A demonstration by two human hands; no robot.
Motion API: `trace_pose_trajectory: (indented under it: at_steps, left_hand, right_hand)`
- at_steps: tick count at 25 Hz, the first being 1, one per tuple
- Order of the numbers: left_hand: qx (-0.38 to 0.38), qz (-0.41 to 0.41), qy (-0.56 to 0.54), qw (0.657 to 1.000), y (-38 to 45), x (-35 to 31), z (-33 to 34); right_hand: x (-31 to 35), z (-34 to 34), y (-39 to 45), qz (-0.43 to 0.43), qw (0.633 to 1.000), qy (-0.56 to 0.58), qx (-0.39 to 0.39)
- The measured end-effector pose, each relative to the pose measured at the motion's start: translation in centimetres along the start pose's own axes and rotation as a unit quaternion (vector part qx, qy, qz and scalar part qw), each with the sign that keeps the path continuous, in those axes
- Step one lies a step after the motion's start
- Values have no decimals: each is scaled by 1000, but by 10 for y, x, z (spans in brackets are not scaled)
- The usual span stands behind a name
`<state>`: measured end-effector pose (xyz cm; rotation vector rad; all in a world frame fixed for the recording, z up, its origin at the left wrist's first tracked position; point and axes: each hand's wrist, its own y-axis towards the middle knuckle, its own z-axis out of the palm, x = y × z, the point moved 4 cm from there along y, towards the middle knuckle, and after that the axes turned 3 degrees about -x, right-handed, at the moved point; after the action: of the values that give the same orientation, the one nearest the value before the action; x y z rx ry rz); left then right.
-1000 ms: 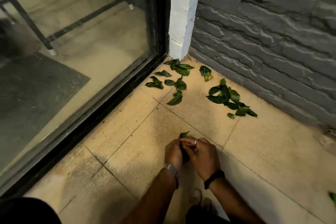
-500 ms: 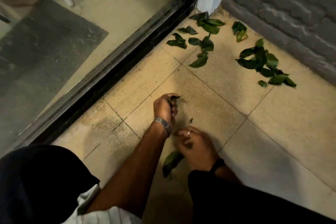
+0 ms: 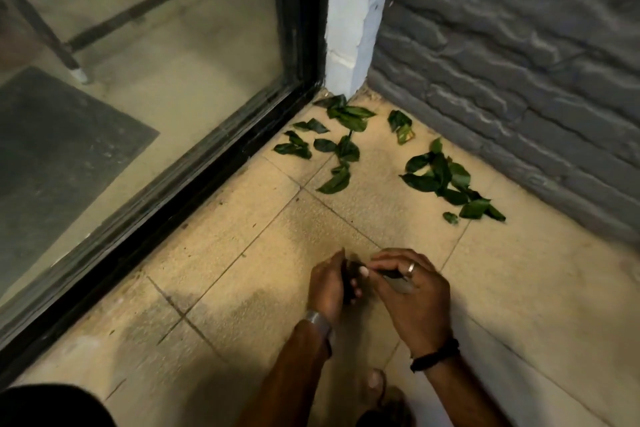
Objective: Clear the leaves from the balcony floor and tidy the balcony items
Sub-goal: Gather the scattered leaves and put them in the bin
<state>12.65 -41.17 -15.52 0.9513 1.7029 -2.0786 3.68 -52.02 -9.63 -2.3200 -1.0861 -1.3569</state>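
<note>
Hands are meeting low in the centre of the head view, just above the tiled balcony floor (image 3: pixel 242 253). The left hand (image 3: pixel 329 282) is curling its fingers round a small dark bunch of gathered leaves (image 3: pixel 349 279), and the right hand (image 3: pixel 414 291), wearing a ring, is pinching a leaf (image 3: pixel 391 274) between thumb and fingers and bringing it against that bunch; how many leaves the left hand is carrying cannot be told, since they are dark and mostly hidden. Further up the frame the job is looking far from finished: one scatter of loose green leaves (image 3: pixel 337 146) is lying in the corner beside the black door track (image 3: pixel 194 191) and the foot of the white pillar (image 3: pixel 356 28), and a second cluster of leaves (image 3: pixel 446 180) is lying right of centre, near the grey brick wall (image 3: pixel 519 62). Both groups are sitting well apart from the hands and untouched. The floor directly around the hands is showing no leaves, so the clearing seems to be working outward toward that corner. No other balcony items are showing here, so the tidying part cannot be judged.
</note>
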Motion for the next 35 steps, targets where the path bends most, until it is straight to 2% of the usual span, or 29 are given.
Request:
trace_pose_trajectory:
  at_steps: [1, 3, 5, 7, 9, 11, 13, 16, 19, 22, 25, 27, 30, 32, 35]
  left_hand:
    - [36, -25, -38, 998, -4, 3, 17]
    - [89, -75, -141, 983, -8, 9, 41]
    - [62, -84, -181, 978, -1, 14, 47]
    - [-12, -52, -160, 986, 11, 21, 37]
    - [-84, -27, -104, 991, 21, 24, 22]
    - [-149, -29, -51, 987, 24, 17, 13]
    - [-156, -35, -14, 987, 20, 6, 13]
    - [-111, -28, -12, 993, 11, -2, 23]
    - [-95, -26, 12, 995, 6, -2, 24]
    - [-105, -33, 34, 993, 4, -4, 21]
    - [-105, -49, 29, 993, 2, -5, 20]
    - [-86, -56, 33, 994, 0, -4, 26]
    - [-47, -56, 46, 996, -6, -1, 39]
    - [-23, -56, 68, 996, -9, 0, 47]
    - [2, -68, 90, 994, -14, 1, 57]
  right_hand:
    - [3, -3, 8, -10, 999, -35, -12]
    - [4, 4, 10, -11, 994, -104, 14]
    - [-2, 17, -6, -42, 991, -117, 45]
    - [-4, 23, -18, -88, 991, -67, 77]
    - [-9, 14, -12, -98, 985, -58, 127]
    - [-28, -12, 19, -59, 990, -76, 102]
    - [-67, -40, 64, -1, 988, -146, 52]
    - [-126, -67, 118, 87, 954, -283, 49]
    - [-148, -68, 121, 81, 942, -319, 57]
    - [-140, -72, 108, 23, 955, -296, 13]
    - [-139, -72, 103, 22, 971, -238, 4]
    - [-137, -75, 97, 39, 982, -187, -4]
    - [-130, -85, 85, 95, 991, -77, -57]
    - [-119, -89, 76, 148, 983, 8, -105]
    - [-100, -85, 64, 168, 970, 102, -142]
